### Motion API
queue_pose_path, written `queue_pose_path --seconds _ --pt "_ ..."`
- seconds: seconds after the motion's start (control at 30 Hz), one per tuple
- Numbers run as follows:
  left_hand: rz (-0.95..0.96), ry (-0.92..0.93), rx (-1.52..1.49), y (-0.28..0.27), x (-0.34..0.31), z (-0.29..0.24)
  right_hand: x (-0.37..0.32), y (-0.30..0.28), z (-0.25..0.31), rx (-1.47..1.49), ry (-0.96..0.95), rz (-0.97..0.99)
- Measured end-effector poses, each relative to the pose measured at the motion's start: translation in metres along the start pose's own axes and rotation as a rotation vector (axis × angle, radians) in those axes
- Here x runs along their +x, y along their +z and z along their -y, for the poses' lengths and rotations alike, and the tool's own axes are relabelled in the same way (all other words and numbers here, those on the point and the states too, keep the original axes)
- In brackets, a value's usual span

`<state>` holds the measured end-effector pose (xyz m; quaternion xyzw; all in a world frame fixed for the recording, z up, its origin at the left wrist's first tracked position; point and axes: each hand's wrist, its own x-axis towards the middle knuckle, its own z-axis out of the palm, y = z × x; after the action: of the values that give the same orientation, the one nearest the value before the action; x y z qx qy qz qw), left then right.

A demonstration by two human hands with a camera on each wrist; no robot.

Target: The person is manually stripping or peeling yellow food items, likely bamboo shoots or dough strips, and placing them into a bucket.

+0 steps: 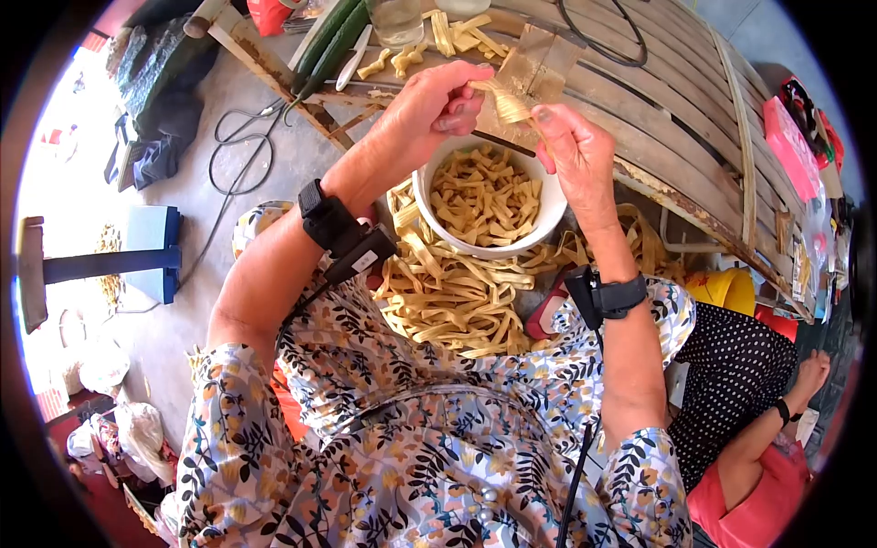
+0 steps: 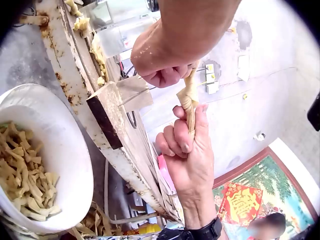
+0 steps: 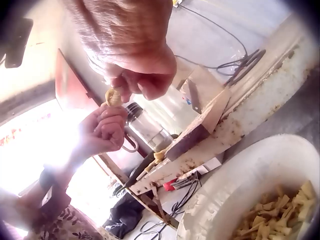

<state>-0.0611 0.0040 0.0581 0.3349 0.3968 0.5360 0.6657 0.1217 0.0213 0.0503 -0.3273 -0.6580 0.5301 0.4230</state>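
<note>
A pale yellow strip point(image 1: 510, 105), twisted and folded at its middle, stretches between the two hands above the bench edge. The left hand point(image 1: 437, 108) pinches one end, its other fingers curled. From the other side the right hand point(image 1: 581, 157) grips the lower end between thumb and fingers. In the left wrist view the strip point(image 2: 187, 97) shows wound layers, with the right hand point(image 2: 187, 155) below it. Much of the strip point(image 3: 113, 97) is hidden by the fingers in the right wrist view. Below the hands, a white bucket point(image 1: 425, 205) holds many folded pieces point(image 1: 484, 196).
Long loose strips point(image 1: 452, 306) lie heaped below the bucket. On the slatted bench point(image 1: 658, 110) are a small wooden block point(image 1: 539, 64), more pieces, green cucumbers point(image 1: 333, 46) and a glass jar point(image 1: 396, 23). A cable point(image 1: 242, 155) runs over the floor. Another person point(image 1: 754, 457) sits at the right.
</note>
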Motion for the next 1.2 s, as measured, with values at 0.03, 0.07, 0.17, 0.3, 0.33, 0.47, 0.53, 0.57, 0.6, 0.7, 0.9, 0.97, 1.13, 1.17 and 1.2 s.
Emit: queue_pose_path --seconds 0.03,0.07,0.17,0.3,0.33,0.47,0.53,0.57,0.6,0.7,0.9,0.97,1.13,1.17,1.2 --pt "-0.011 -0.013 -0.016 0.001 0.000 0.000 0.000 0.000 -0.002 0.012 0.004 0.020" --pt "-0.023 -0.023 -0.034 0.001 0.000 0.000 0.000 -0.001 -0.005 0.022 0.006 0.042" --pt "0.021 0.013 -0.021 -0.003 -0.002 -0.003 0.002 -0.002 -0.003 0.051 0.052 0.087" --pt "0.021 0.046 0.078 -0.008 0.001 -0.010 0.000 -0.002 0.000 0.017 0.051 0.096" --pt "0.054 0.067 0.148 -0.010 0.001 -0.012 -0.001 -0.002 0.000 -0.026 0.024 0.081" --pt "0.129 0.014 0.140 -0.003 -0.004 -0.006 -0.004 -0.001 -0.003 -0.091 -0.032 0.018" --pt "0.125 -0.031 0.217 -0.004 -0.003 -0.007 -0.005 -0.004 -0.002 -0.104 -0.022 -0.009" --pt "0.170 -0.006 0.270 -0.001 -0.006 -0.006 -0.004 -0.005 -0.002 -0.126 -0.013 -0.011" --pt "0.213 0.019 0.323 0.001 -0.009 -0.005 -0.004 -0.005 -0.002 -0.148 -0.003 -0.011" --pt "0.220 0.063 0.423 0.001 -0.004 0.009 -0.003 0.004 -0.009 -0.138 -0.078 -0.008" --pt "0.097 0.054 0.437 0.001 0.003 0.012 -0.005 0.000 -0.007 -0.142 0.054 0.083" --pt "0.060 0.029 0.389 -0.002 0.005 0.012 -0.005 -0.001 -0.010 -0.125 0.051 0.103" --pt "0.153 -0.049 0.244 -0.011 0.003 0.001 -0.006 -0.002 -0.006 -0.037 0.091 0.135" --pt "0.175 -0.072 0.186 -0.011 0.003 0.002 -0.005 -0.004 -0.005 -0.027 0.093 0.153" --pt "0.167 -0.090 0.148 -0.008 0.002 0.001 -0.004 -0.004 -0.005 -0.017 0.093 0.172"
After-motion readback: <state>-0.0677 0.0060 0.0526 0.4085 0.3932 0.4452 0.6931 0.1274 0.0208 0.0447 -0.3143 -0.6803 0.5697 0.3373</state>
